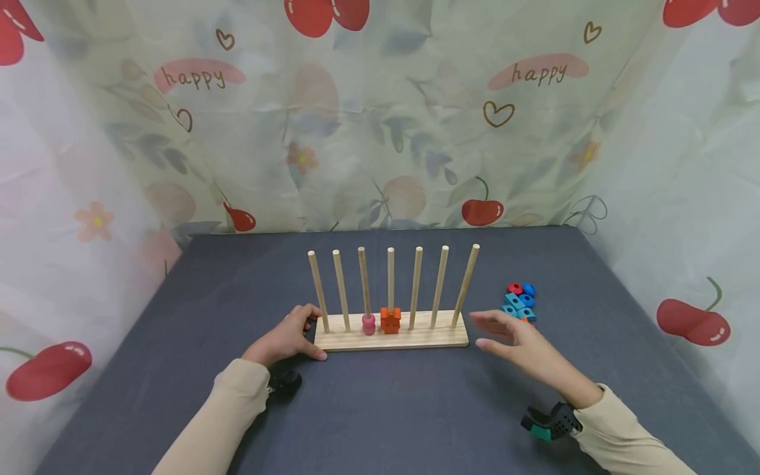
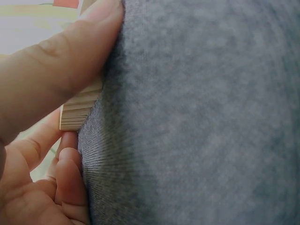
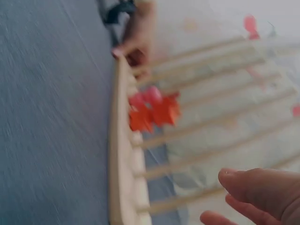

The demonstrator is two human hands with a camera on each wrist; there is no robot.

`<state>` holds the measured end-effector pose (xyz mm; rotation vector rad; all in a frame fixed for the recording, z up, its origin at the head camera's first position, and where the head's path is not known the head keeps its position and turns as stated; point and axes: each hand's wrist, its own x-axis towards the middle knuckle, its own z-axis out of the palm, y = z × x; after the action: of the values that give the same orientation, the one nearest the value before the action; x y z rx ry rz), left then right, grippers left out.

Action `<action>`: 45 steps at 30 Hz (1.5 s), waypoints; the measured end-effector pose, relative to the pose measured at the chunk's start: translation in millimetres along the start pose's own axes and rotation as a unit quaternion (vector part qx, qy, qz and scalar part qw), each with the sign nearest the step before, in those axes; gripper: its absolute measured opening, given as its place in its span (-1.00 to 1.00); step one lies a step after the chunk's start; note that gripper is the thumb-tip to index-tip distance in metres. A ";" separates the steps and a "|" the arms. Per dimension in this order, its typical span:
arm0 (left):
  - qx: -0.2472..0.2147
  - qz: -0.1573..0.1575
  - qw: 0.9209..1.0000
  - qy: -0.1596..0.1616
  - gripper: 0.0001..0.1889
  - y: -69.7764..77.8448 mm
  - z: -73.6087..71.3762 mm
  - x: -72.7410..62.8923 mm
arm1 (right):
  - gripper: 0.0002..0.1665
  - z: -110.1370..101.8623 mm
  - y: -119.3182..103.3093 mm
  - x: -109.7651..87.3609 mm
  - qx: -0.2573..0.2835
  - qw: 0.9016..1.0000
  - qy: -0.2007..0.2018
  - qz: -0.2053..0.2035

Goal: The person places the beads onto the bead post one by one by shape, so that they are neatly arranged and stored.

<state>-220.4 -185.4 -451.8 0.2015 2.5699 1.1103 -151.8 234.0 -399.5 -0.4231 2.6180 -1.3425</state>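
Note:
A wooden peg board [image 1: 427,338] with several upright pegs stands on the dark table. At its left end my left hand [image 1: 288,336] holds the base, thumb on the front edge and fingers behind. The left wrist view shows the thumb [image 2: 51,70] across the wood [image 2: 77,112]. Pink beads [image 1: 369,324] are stacked on the third peg from the left. Beside them, orange beads [image 1: 390,320] sit low on the middle peg. My right hand [image 1: 525,343] is just off the board's right end, fingers extended and holding nothing; in the right wrist view its fingers [image 3: 258,187] are apart from the pegs.
Beyond my right hand lies a cluster of loose beads, with a red one [image 1: 512,288], several blue ones [image 1: 529,289] and a bit of orange partly hidden by the hand. Patterned cloth [image 1: 368,132] hangs behind and on both sides of the table.

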 end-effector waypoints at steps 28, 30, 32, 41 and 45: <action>-0.003 0.004 1.000 0.000 -0.19 0.6 0.2 -1.0 | -0.43 -41.0 78.6 -0.8 -0.115 0.983 0.113 0.088; -0.003 0.005 1.000 0.001 -0.19 0.8 0.1 -1.0 | -0.45 -40.1 78.9 0.9 -0.123 0.981 0.115 0.097; -0.003 0.007 1.000 0.000 -0.20 1.0 0.1 -0.8 | -0.43 -39.9 79.4 2.5 -0.133 0.979 0.115 0.108; -0.003 0.008 1.000 -0.001 -0.19 0.7 0.2 -1.1 | -0.46 -37.3 79.1 5.6 -0.142 0.976 0.111 0.125; -0.003 0.008 1.000 0.001 -0.19 -0.2 0.2 -0.8 | -0.48 -35.9 77.3 5.1 -0.141 0.977 0.109 0.116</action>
<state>-219.6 -185.6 -451.9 0.2204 2.5707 1.1227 -179.9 302.7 -441.6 0.0012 2.9393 -0.9982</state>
